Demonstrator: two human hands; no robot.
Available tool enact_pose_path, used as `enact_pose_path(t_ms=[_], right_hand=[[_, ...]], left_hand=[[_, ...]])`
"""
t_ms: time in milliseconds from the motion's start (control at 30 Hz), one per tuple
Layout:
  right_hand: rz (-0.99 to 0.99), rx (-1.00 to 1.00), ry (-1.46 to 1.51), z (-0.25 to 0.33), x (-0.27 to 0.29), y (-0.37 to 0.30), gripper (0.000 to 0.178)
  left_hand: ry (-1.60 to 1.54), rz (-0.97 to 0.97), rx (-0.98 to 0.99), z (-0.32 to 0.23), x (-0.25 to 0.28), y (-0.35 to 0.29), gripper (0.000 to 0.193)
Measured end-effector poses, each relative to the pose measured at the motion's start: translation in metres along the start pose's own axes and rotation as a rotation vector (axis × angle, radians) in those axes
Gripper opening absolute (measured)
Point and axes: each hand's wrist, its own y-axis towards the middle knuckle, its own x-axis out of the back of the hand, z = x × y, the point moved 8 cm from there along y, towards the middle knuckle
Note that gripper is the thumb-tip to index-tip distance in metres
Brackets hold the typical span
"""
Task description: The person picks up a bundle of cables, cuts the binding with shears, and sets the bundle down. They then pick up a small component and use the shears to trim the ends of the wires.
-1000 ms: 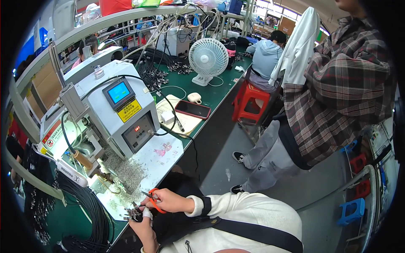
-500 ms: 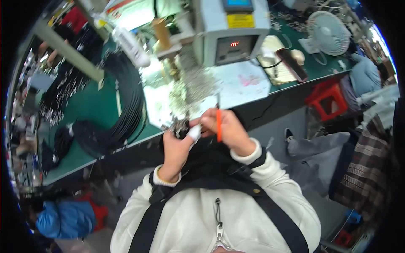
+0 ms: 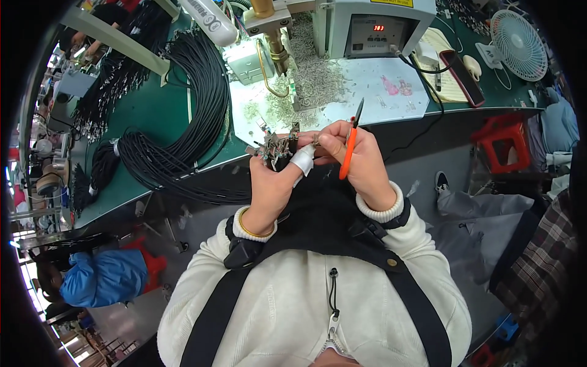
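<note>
My left hand point(image 3: 269, 188) is closed around a bundle of cable ends point(image 3: 276, 148) with silvery metal connectors at the table's front edge. White wrapping covers its thumb. My right hand point(image 3: 370, 165) grips an orange-handled tool point(image 3: 349, 153), whose dark pointed tip sticks up past the fingers; whether it is snips or tweezers I cannot tell. The right thumb and forefinger also pinch at a small piece beside the bundle, mostly hidden by the fingers. Both hands are close together, in front of a white work sheet point(image 3: 373, 104) strewn with small metal bits.
A brass-coloured machine head point(image 3: 278, 52) stands over the sheet, beside a grey control box point(image 3: 382, 37) with a lit red display. Coiled black cables point(image 3: 205, 92) lie on the left. Rightward are a phone point(image 3: 463, 79), a white fan point(image 3: 518, 44) and a red stool point(image 3: 502, 144). A person in blue point(image 3: 104, 278) sits at lower left.
The view has shifted, so the table and hands appear farther right and higher. My hands keep their hold on the cable bundle and the orange-handled tool.
</note>
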Motion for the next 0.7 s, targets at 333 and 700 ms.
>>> enact_pose_path(t_ms=[333,700], right_hand=[[-0.091,0.302,-0.177,0.012,0.004,-0.004,0.014],[0.03,0.284,-0.83,0.019,0.003,-0.01,0.025]], left_hand=[[0.131,-0.033,-0.044,-0.002,-0.002,0.003,0.015],[-0.218,0.025,0.247,0.004,0.006,0.0,0.015]])
